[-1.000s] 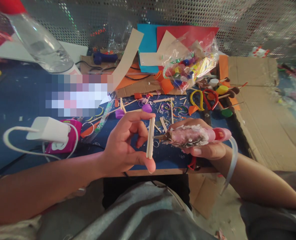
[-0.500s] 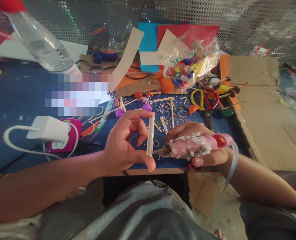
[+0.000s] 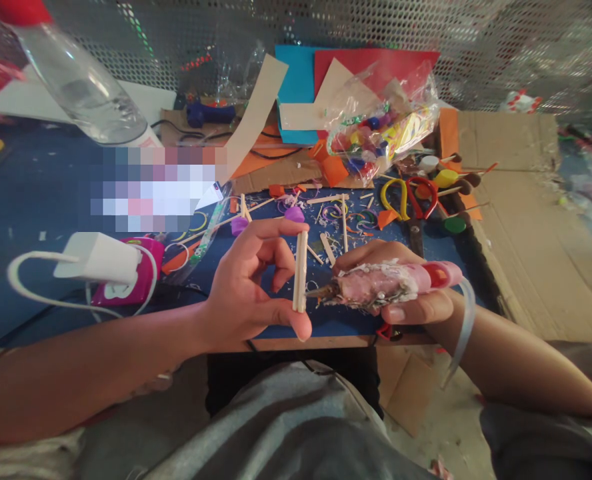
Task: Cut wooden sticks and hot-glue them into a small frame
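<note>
Between thumb and forefinger, my left hand holds a short piece of wooden craft stick by its two ends, upright in the view; it looks like sticks laid together. My right hand is wrapped round a pink hot glue gun crusted with dried glue. The gun's nozzle points left and is at the stick's right edge, in its lower half; whether it touches I cannot tell. A clear glue stick hangs out of the gun's back end. Beyond my hands lie more craft sticks and purple bottle caps.
Yellow-and-red-handled scissors lie behind my right hand. At left, a white charger sits in a pink socket block with cables. A water bottle stands behind it. A plastic bag of beads and cardboard lie further off.
The glue gun in my right hand has moved slightly up along the stick, its nozzle shifting from near the lower end toward the middle. My left hand and the stick stay in place.
</note>
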Available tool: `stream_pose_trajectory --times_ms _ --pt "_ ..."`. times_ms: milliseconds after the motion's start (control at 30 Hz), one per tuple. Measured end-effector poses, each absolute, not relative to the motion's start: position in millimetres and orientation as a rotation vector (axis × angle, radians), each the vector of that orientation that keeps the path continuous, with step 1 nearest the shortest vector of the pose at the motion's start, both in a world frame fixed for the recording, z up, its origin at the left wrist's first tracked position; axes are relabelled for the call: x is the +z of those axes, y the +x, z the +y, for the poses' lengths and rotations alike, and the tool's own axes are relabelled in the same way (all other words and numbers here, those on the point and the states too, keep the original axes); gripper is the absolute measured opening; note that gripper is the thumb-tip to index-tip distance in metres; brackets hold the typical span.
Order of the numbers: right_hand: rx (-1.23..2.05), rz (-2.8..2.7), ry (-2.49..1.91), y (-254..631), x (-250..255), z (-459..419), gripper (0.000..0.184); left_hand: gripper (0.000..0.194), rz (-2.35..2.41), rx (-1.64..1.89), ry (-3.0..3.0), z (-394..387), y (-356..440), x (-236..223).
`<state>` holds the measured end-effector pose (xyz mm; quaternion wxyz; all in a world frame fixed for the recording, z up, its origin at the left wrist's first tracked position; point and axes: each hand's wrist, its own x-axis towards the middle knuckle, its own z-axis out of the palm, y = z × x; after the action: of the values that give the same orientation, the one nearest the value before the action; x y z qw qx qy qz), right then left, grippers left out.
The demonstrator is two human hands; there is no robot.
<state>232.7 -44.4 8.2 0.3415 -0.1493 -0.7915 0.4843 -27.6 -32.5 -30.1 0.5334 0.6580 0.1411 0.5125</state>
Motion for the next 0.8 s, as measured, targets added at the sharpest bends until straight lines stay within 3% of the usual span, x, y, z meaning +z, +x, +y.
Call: stream_pose_trajectory --times_ms 233,800 --pt "1.192 -1.96 -0.441 232.0 1.5 -42.1 0.03 0.087 0.373 1.216 1.57 -35.0 -29.2 -28.4" --pt "1.116 -1.884 -0.511 237.2 -11.9 -42.1 0.035 0.087 0.388 1.178 1.538 -38.0 -29.8 -25.3"
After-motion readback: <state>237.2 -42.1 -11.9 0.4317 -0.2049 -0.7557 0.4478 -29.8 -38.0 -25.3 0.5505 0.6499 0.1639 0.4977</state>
